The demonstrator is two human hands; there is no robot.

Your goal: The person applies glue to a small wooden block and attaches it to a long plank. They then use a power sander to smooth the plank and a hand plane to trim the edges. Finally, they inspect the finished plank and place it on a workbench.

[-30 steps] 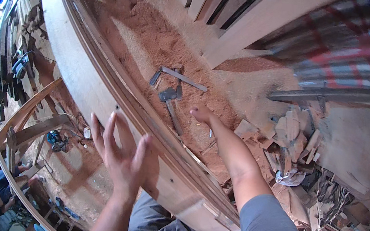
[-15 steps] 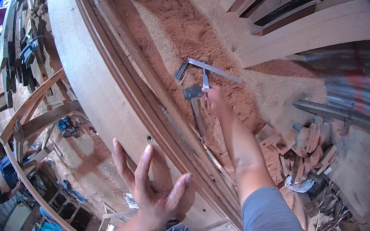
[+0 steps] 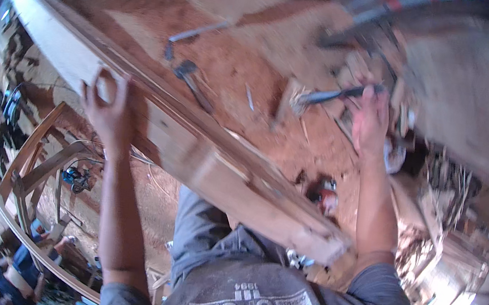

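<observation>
A long, pale wooden beam with a grooved edge slants from the far left to near my body at the right. My left hand is against its face, fingers bent and apart, the tips near the upper edge. My right hand is raised beyond the beam, closed round a dark-handled tool with a pale, blunt end; blur hides its exact kind. On the sawdust lie a try square, a dark-headed hammer with a wooden handle and a small, thin light piece.
Reddish sawdust covers the ground beyond the beam. Offcuts are heaped at the right, near a corrugated sheet. A curved wooden frame stands at the left, with a blue tool near it. Another person is at lower left.
My right hand has lifted the tool off the sawdust and drawn it to the right. My left hand has shifted up along the beam. The whole view has turned.
</observation>
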